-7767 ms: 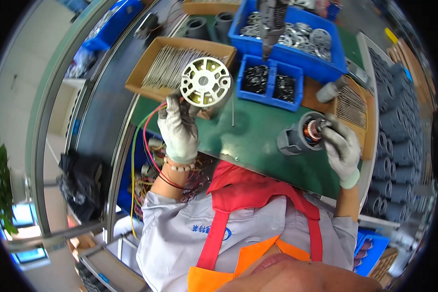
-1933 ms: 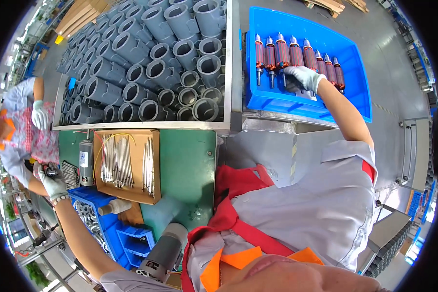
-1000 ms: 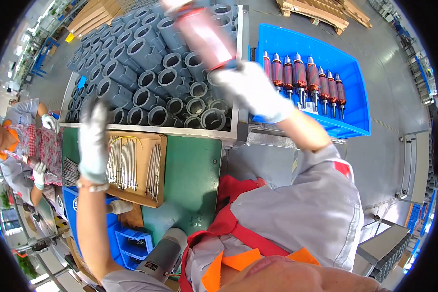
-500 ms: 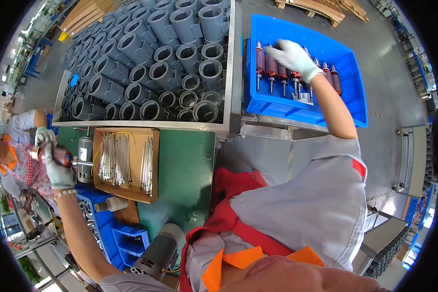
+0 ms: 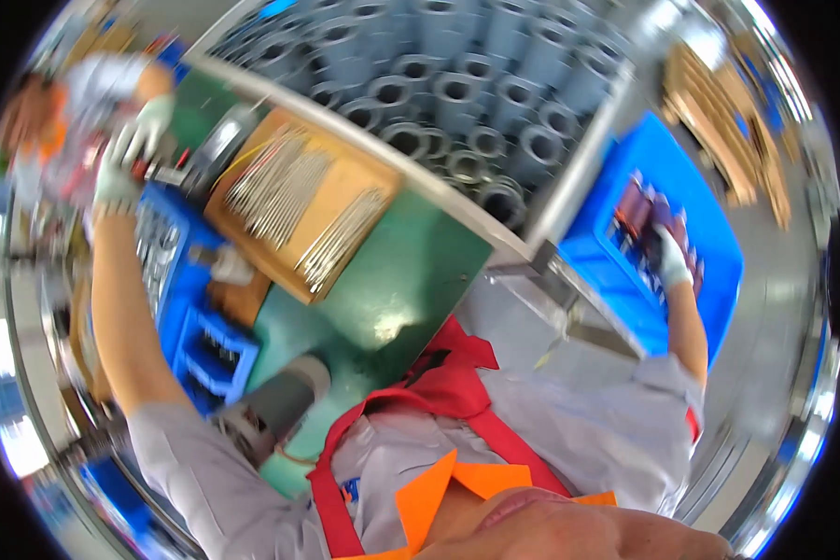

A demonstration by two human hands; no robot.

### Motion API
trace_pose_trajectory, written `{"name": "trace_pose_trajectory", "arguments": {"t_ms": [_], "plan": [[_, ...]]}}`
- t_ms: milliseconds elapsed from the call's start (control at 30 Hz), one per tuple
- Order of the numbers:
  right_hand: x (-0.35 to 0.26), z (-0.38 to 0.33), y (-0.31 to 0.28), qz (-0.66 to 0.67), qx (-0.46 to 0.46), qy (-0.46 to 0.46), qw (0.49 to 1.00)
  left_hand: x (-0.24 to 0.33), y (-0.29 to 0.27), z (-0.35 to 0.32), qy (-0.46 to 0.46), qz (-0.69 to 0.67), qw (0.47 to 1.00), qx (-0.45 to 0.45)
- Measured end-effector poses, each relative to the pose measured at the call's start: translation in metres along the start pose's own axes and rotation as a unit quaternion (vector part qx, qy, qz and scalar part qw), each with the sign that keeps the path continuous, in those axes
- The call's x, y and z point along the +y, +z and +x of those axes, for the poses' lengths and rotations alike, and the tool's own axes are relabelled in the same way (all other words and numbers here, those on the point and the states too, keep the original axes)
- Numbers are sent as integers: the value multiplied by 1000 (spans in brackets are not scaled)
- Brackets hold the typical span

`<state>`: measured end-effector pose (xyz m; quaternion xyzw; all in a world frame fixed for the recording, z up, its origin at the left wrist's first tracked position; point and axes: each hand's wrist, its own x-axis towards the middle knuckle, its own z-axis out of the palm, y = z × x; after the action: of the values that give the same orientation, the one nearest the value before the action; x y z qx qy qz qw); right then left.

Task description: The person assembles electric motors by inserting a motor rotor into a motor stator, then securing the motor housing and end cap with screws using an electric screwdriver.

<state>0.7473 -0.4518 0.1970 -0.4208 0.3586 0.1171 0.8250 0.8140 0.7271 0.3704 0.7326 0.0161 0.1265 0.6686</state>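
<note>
My gloved left hand (image 5: 119,177) closes around a motor armature (image 5: 142,169), mostly hidden by the glove and blurred. A pale shaft shows past the fingers, pointing at a dark motor (image 5: 219,149). Just above it is a co-worker's gloved hand (image 5: 156,119). Far to the right, my gloved right hand (image 5: 674,263) reaches into a blue bin (image 5: 616,303). Its fingers are closed on one of the dark red armatures (image 5: 637,207) lying there in a row; motion smears the grip.
A cardboard tray (image 5: 355,168) of long metal rods sits on the green table (image 5: 397,280). Grey motor housings (image 5: 457,98) stand in a metal-edged crate beyond. Small blue bins (image 5: 217,350) and a grey motor (image 5: 280,397) lie nearer me. Wooden pallets (image 5: 719,121) rest at far right.
The whole view has turned, with the crate and bin swinging to the right. My right hand has lowered from above the bin onto the armatures. The co-worker's hand has shifted relative to my left hand.
</note>
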Motion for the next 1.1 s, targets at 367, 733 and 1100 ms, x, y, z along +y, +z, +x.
{"name": "trace_pose_trajectory", "arguments": {"t_ms": [367, 733, 1100], "plan": [[-11, -187, 279, -120, -156, -302, 933, 83, 38, -55, 63, 323, 888, 320], [187, -137, 690, -495, -490, -114, 708, 148, 46, -71, -17, 557, 794, 242], [424, -6, 949, -775, -393, -345, 355, 281, 163, -191, -205, 519, 813, 169]]}}
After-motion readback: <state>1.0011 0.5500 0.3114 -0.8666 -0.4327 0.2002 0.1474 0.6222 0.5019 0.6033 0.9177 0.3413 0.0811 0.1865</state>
